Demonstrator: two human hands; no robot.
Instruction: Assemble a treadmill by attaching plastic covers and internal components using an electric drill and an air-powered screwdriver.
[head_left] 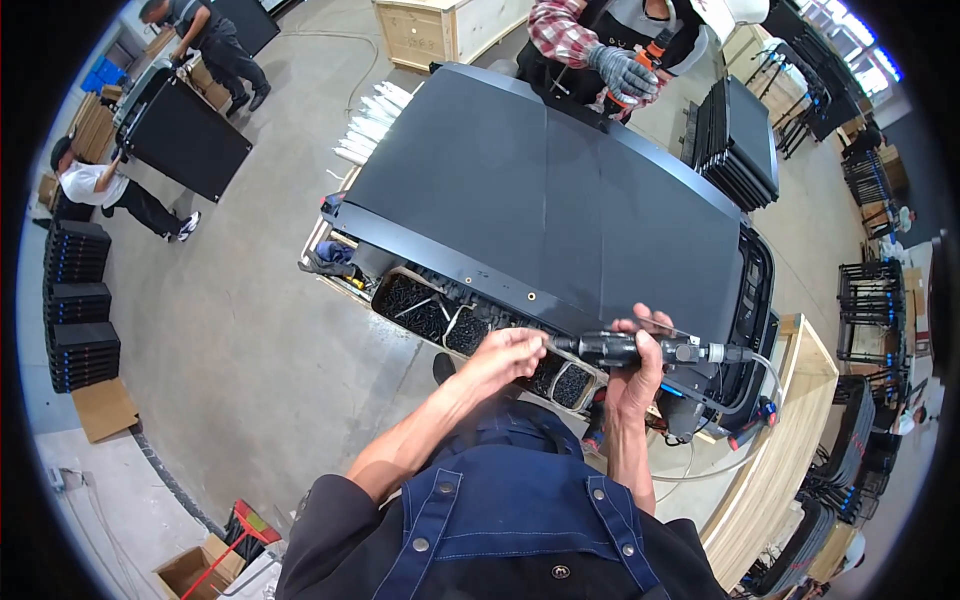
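Observation:
My right hand [640, 365] is wrapped round a black inline air screwdriver [608, 348], which lies level with its bit pointing left and a hose at its right end. At the bit's tip, the fingers of my left hand [508, 357] are pinched together; whatever they hold there is too small to make out. Both hands are over the near edge of a large flat black treadmill-like deck [480, 160] with a grey side rail. Two brass-rimmed holes show in that rail. Below my hands, bins of black screws [408, 305] line the near side.
Across the deck, a co-worker's gloved hand [625, 75] grips an orange and black driver. A wooden crate [775, 440] stands close on my right. The air hose [775, 375] loops there. Stacked black panels [735, 140] stand far right. Two people handle another deck [190, 135] at far left.

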